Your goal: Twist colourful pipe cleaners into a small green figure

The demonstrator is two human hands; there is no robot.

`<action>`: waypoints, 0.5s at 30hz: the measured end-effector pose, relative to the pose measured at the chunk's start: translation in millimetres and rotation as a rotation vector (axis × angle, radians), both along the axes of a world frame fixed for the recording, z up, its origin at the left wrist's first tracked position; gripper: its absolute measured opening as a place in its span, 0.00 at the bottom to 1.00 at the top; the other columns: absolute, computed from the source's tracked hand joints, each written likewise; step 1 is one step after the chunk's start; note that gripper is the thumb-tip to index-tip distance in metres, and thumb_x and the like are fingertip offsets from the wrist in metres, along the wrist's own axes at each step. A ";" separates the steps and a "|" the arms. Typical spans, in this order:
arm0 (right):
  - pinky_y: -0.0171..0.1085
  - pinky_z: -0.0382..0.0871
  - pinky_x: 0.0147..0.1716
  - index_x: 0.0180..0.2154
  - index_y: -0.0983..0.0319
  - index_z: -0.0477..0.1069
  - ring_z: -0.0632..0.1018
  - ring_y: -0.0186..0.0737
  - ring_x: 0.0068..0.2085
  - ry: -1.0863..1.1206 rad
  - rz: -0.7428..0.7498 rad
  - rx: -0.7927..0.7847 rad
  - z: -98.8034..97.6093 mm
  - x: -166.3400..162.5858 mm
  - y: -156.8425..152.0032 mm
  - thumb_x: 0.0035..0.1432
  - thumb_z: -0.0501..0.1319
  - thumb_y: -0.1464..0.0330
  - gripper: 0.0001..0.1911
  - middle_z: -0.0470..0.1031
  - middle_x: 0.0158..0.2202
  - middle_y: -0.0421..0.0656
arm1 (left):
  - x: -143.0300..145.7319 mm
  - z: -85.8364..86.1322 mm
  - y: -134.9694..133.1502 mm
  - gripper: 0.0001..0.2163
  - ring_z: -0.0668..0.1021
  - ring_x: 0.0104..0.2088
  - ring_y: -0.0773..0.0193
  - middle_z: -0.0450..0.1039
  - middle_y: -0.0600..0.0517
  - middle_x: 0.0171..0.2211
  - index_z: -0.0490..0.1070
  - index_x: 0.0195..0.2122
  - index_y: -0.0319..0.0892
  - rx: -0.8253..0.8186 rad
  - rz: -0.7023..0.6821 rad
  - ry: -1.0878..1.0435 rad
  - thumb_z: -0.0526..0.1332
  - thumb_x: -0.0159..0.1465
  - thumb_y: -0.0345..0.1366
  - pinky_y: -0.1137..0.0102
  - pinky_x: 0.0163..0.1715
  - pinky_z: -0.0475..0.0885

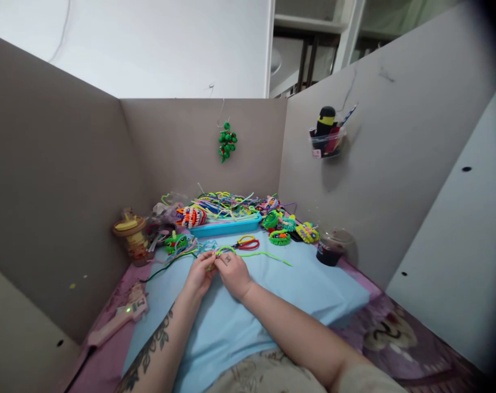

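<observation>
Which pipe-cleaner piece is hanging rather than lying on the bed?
The green cluster, hung by a wire on the back cardboard wall; the others lie below.

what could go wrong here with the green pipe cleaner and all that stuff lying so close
The green pipe cleaner, pinched between left hand and right hand, trails a long loose end that might snag the red scissors just behind. A reach toward the crowded blue tray could tip the dark cup at the blue cloth's edge.

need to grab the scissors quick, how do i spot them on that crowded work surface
Start at the light blue cloth and go to the long turquoise tray at its far edge. The scissors lie flat just in front of that tray, beyond the hands. Their red and yellow loop handles set them apart from the green pipe-cleaner pieces around them.
</observation>
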State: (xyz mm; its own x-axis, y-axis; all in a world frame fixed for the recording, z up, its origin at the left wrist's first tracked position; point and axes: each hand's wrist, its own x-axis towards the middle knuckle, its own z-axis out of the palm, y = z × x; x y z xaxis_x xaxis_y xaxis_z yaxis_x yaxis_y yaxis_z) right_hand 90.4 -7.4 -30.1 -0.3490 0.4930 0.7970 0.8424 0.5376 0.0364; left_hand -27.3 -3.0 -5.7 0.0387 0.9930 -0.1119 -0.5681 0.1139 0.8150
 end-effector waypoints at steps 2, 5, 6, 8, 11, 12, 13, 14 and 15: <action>0.37 0.58 0.29 0.35 0.60 0.69 0.67 0.40 0.34 -0.007 0.024 -0.013 0.7 0.5 -1.3 0.59 0.54 0.70 0.06 0.72 0.32 0.42 | -0.5 1.1 -0.5 0.12 0.74 0.24 0.71 0.72 0.54 0.26 0.69 0.30 0.38 -0.001 -0.012 0.006 0.67 0.44 0.26 0.77 0.25 0.69; 0.36 0.59 0.31 0.37 0.59 0.68 0.69 0.38 0.36 -0.021 0.128 -0.019 3.0 1.7 -5.0 0.59 0.53 0.71 0.07 0.73 0.37 0.43 | -1.8 2.5 -0.4 0.13 0.74 0.22 0.72 0.72 0.55 0.25 0.68 0.32 0.39 -0.009 -0.017 0.024 0.67 0.44 0.27 0.79 0.20 0.66; 0.35 0.60 0.32 0.38 0.59 0.68 0.69 0.38 0.36 -0.030 0.180 -0.018 3.3 2.0 -6.2 0.60 0.52 0.71 0.07 0.73 0.38 0.43 | -2.3 2.7 0.0 0.14 0.74 0.21 0.72 0.72 0.55 0.25 0.68 0.32 0.40 -0.007 -0.024 0.033 0.67 0.44 0.27 0.79 0.19 0.65; 0.34 0.61 0.32 0.38 0.59 0.68 0.70 0.36 0.37 -0.058 0.286 -0.015 2.7 2.3 -7.6 0.59 0.52 0.72 0.08 0.73 0.40 0.42 | -3.1 2.6 1.1 0.16 0.73 0.20 0.71 0.72 0.55 0.23 0.67 0.32 0.40 0.006 -0.035 0.048 0.68 0.43 0.29 0.78 0.18 0.64; 0.33 0.62 0.32 0.38 0.60 0.67 0.71 0.35 0.36 -0.086 0.388 -0.030 0.0 2.4 -7.5 0.59 0.51 0.73 0.08 0.73 0.37 0.42 | -4.1 1.3 3.1 0.18 0.74 0.21 0.70 0.72 0.55 0.23 0.66 0.32 0.40 0.030 -0.028 0.059 0.70 0.41 0.30 0.77 0.20 0.66; 0.32 0.62 0.32 0.37 0.60 0.67 0.71 0.35 0.35 -0.086 0.404 -0.039 -0.7 2.3 -7.3 0.58 0.51 0.73 0.08 0.73 0.36 0.42 | -4.3 0.7 3.8 0.18 0.74 0.21 0.69 0.71 0.55 0.22 0.66 0.32 0.40 0.037 -0.022 0.064 0.70 0.40 0.31 0.76 0.21 0.66; 0.32 0.62 0.32 0.36 0.60 0.67 0.71 0.34 0.34 -0.084 0.414 -0.048 -1.0 2.2 -7.2 0.58 0.50 0.74 0.08 0.73 0.34 0.41 | -4.6 0.1 4.5 0.19 0.74 0.21 0.69 0.71 0.56 0.22 0.66 0.32 0.40 0.044 -0.017 0.068 0.70 0.40 0.31 0.76 0.22 0.67; 0.32 0.63 0.32 0.34 0.60 0.67 0.71 0.34 0.34 -0.084 0.425 -0.059 -0.8 2.2 -7.5 0.58 0.50 0.74 0.09 0.73 0.33 0.41 | -4.7 -0.4 5.2 0.19 0.74 0.21 0.69 0.71 0.56 0.22 0.66 0.32 0.39 0.051 -0.010 0.072 0.71 0.39 0.32 0.76 0.22 0.67; 0.32 0.63 0.33 0.33 0.60 0.66 0.71 0.34 0.34 -0.089 0.441 -0.070 -0.2 2.1 -8.0 0.57 0.49 0.74 0.09 0.73 0.32 0.41 | -4.9 -0.7 5.8 0.19 0.73 0.21 0.70 0.71 0.56 0.22 0.66 0.31 0.39 0.058 0.000 0.073 0.71 0.39 0.32 0.76 0.22 0.66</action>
State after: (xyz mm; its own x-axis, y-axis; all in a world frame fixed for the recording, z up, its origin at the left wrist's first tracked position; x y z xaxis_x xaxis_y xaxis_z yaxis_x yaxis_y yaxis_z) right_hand 92.5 -15.5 -30.3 -0.6036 0.3337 0.7241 0.5280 0.8478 0.0494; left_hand -32.2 2.8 -6.5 0.0322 0.9979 -0.0566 -0.5068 0.0651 0.8596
